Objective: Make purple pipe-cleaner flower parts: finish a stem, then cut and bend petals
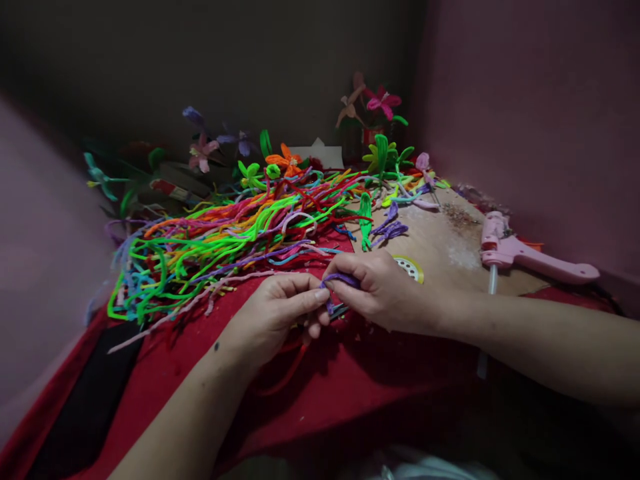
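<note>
Between my two hands is a short purple pipe cleaner (344,279), bent into a loop. My left hand (280,303) pinches its lower end between thumb and fingers. My right hand (383,290) grips the looped part from the other side, fingertips nearly touching those of the left. Just beyond my hands lie purple pipe-cleaner petals (390,227) and a green pipe-cleaner leaf (365,220). Partly hidden behind my right hand is a round yellow-rimmed piece with holes (410,268).
A large heap of coloured pipe cleaners (240,233) covers the left of the red cloth (350,387). A pink glue gun (530,253) rests at the right on a brown board (425,233). Finished pipe-cleaner flowers, such as an orange flower (285,160), stand along the dark back wall.
</note>
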`<state>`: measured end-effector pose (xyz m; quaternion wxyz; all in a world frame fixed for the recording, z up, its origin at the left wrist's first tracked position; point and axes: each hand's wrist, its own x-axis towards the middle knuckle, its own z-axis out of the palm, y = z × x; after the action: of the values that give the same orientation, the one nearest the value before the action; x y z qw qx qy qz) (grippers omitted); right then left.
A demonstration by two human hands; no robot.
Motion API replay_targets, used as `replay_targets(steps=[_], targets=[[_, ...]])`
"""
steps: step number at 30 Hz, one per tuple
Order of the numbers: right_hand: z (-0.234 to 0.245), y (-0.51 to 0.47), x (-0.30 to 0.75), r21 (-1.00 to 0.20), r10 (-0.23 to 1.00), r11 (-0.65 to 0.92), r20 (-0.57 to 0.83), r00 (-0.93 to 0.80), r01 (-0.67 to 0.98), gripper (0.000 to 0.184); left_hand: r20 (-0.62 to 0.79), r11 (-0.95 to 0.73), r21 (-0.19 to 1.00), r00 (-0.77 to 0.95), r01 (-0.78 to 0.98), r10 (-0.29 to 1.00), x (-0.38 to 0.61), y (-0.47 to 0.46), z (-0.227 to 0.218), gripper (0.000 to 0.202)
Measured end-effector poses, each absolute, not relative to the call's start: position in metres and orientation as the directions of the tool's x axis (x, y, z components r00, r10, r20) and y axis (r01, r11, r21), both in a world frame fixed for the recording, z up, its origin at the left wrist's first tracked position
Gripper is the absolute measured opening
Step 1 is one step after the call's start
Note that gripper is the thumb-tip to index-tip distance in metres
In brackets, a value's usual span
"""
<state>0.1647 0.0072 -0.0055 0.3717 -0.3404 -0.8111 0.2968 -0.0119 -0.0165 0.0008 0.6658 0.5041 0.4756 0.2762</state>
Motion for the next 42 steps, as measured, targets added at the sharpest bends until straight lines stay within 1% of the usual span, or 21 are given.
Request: replay_targets(steps=[4,7,8,10,12,13,15,18,20,22,24,25,27,29,31,34,36,37,39,41,42], targets=[[-0.007,0.004,0.165,-0.635,0.721,0.674,0.456,-0.521,0.377,0.012,-0.252,0.183,0.954,0.3,0.239,0.92,-0.008,-0.02,0.001,0.021],[-0.004,0.005,0.164,-0.671,0.757,0.63,0.417,-0.503,0.391,0.013,0.067,-0.185,0.83,0.234,0.526,0.97,-0.004,-0.024,0.002,0.018],[-0.003,0.006,0.163,-0.708,0.784,0.589,0.382,-0.489,0.39,0.013,0.194,-0.321,0.698,0.263,0.641,0.945,-0.004,-0.025,0.001,0.018],[-0.003,0.009,0.162,-0.844,0.854,0.412,0.226,-0.468,0.344,0.016,0.377,-0.522,0.304,0.403,0.797,0.834,-0.004,-0.026,-0.002,0.02],[-0.004,0.014,0.161,-0.974,0.87,0.067,-0.049,-0.49,0.216,0.016,0.44,-0.587,-0.087,0.559,0.805,0.703,-0.005,-0.026,-0.005,0.02],[-0.005,0.017,0.161,-0.979,0.832,-0.145,-0.198,-0.519,0.142,0.015,0.446,-0.587,-0.229,0.619,0.777,0.646,-0.006,-0.026,-0.007,0.019],[-0.007,0.022,0.162,-0.865,0.69,-0.502,-0.419,-0.59,0.027,0.015,0.451,-0.581,-0.39,0.699,0.714,0.556,-0.008,-0.025,-0.009,0.016],[-0.007,0.028,0.163,-0.718,0.561,-0.694,-0.492,-0.666,-0.055,0.013,0.504,-0.588,-0.341,0.67,0.734,0.545,-0.012,-0.022,-0.011,0.012],[-0.006,0.029,0.164,-0.759,0.608,-0.642,-0.417,-0.676,-0.109,0.013,0.574,-0.59,-0.078,0.52,0.804,0.632,-0.016,-0.017,-0.008,0.011],[-0.004,0.028,0.165,-0.843,0.693,-0.517,-0.307,-0.652,-0.152,0.013,0.567,-0.51,0.342,0.26,0.789,0.782,-0.02,-0.012,-0.004,0.011],[-0.001,0.025,0.166,-0.913,0.745,-0.373,-0.19,-0.639,-0.164,0.009,0.354,-0.31,0.754,0.039,0.58,0.934,-0.023,-0.006,0.0,0.011],[0.0,0.022,0.167,-0.939,0.752,-0.304,-0.134,-0.645,-0.159,0.007,0.182,-0.17,0.89,0.013,0.424,0.983,-0.025,-0.005,0.002,0.013],[0.003,0.018,0.169,-0.978,0.74,-0.163,-0.032,-0.672,-0.132,0.005,-0.144,0.126,0.982,0.127,0.143,0.981,-0.027,-0.003,0.004,0.023],[0.005,0.015,0.17,-0.997,0.718,-0.01,0.043,-0.695,-0.071,0.007,-0.325,0.333,0.942,0.328,0.033,0.887,-0.027,-0.004,0.005,0.035],[0.005,0.014,0.17,-0.981,0.706,0.194,0.131,-0.696,0.013,0.01,-0.382,0.395,0.915,0.478,0.079,0.791,-0.027,-0.006,0.005,0.044],[0.002,0.015,0.17,-0.868,0.696,0.468,0.245,-0.675,0.168,0.012,-0.376,0.25,0.923,0.557,0.291,0.741,-0.023,-0.012,0.006,0.039],[0.0,0.015,0.168,-0.799,0.739,0.53,0.27,-0.617,0.284,0.013,-0.304,0.013,0.856,0.483,0.517,0.821,-0.018,-0.016,0.004,0.034],[-0.002,0.015,0.166,-0.78,0.771,0.528,0.274,-0.574,0.337,0.014,-0.225,-0.125,0.747,0.424,0.653,0.877,-0.014,-0.018,0.002,0.033],[-0.003,0.015,0.163,-0.77,0.832,0.489,0.27,-0.484,0.411,0.015,0.017,-0.317,0.358,0.333,0.878,0.943,-0.006,-0.023,-0.004,0.028],[-0.004,0.015,0.161,-0.788,0.869,0.441,0.255,-0.424,0.43,0.015,0.158,-0.337,0.007,0.332,0.941,0.93,0.001,-0.027,-0.012,0.026],[-0.005,0.015,0.16,-0.801,0.879,0.421,0.246,-0.407,0.425,0.015,0.171,-0.33,-0.085,0.34,0.94,0.925,0.004,-0.028,-0.015,0.026]])
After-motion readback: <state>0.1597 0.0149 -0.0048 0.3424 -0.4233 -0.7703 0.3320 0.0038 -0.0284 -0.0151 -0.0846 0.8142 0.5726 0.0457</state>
